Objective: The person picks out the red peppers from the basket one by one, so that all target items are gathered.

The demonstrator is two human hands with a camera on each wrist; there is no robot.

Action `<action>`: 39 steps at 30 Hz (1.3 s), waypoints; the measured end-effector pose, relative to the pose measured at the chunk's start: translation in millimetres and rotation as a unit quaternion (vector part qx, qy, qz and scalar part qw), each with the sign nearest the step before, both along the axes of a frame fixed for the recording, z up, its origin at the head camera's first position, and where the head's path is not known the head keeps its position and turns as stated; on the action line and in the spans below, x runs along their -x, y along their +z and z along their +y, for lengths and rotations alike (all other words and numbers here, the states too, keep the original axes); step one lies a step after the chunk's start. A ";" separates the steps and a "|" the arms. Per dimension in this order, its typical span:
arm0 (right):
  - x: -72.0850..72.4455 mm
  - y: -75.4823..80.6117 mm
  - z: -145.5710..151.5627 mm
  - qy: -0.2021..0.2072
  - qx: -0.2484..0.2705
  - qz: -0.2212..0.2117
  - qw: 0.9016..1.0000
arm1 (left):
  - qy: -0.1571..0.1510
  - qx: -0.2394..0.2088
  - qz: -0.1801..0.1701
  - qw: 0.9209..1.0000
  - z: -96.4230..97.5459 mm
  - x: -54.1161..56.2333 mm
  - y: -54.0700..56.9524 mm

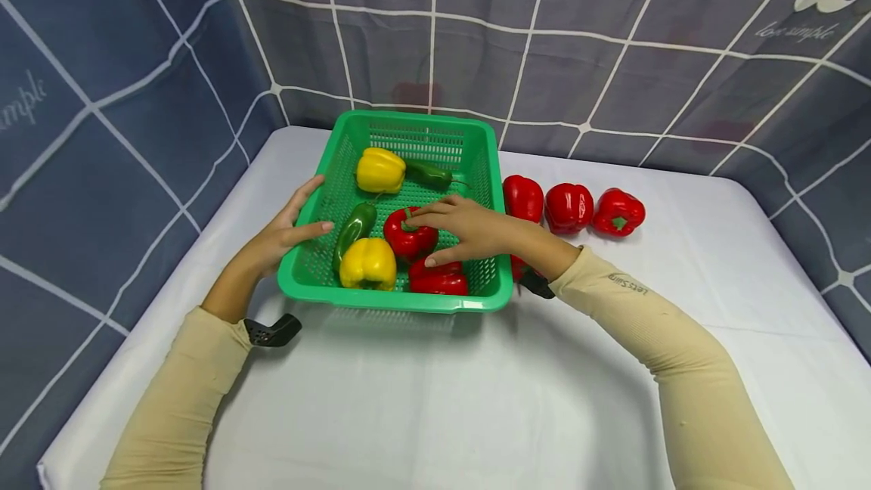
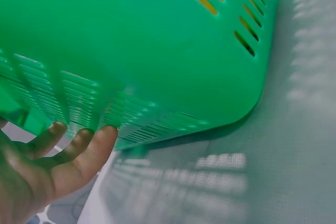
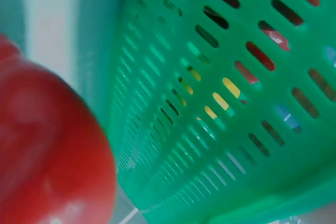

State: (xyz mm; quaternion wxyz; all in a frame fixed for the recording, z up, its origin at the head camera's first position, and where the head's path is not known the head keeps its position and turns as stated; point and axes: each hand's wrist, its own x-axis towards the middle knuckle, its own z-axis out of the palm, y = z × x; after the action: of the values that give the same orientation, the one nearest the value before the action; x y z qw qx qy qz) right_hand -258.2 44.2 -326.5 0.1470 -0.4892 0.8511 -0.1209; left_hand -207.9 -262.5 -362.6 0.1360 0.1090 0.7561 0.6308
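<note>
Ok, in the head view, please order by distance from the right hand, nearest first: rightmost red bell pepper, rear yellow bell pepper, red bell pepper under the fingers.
1. Red bell pepper: under the right hand, inside the green plastic basket.
2. Rear yellow bell pepper: basket's back left.
3. Rightmost red bell pepper: outside, right of the basket.

One basket [image 1: 384, 300]. Inside the basket, six peppers were counted: two yellow peppers [image 1: 381, 171], two green peppers [image 1: 354, 231], two red peppers [image 1: 438, 280]. Right of the basket lay three more red peppers [image 1: 570, 206]; a red patch [image 1: 519, 268] by a wrist was too hidden to count. Two hands: left hand [image 1: 275, 237] at the basket's left side, right hand [image 1: 469, 229] over the basket.
</note>
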 end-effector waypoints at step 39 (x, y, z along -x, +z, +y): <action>40.8 -8.5 -30.6 -0.039 -0.107 -0.032 0.993 | 0.004 0.008 0.024 1.000 -1.9 1.5 -3.9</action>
State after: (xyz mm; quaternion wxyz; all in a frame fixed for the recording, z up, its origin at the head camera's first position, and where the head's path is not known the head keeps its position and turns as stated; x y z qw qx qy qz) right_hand -299.0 13.7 -335.0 0.2210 -0.4331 0.8724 -0.0500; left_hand -209.3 -264.5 -366.5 0.1161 0.1205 0.7646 0.6224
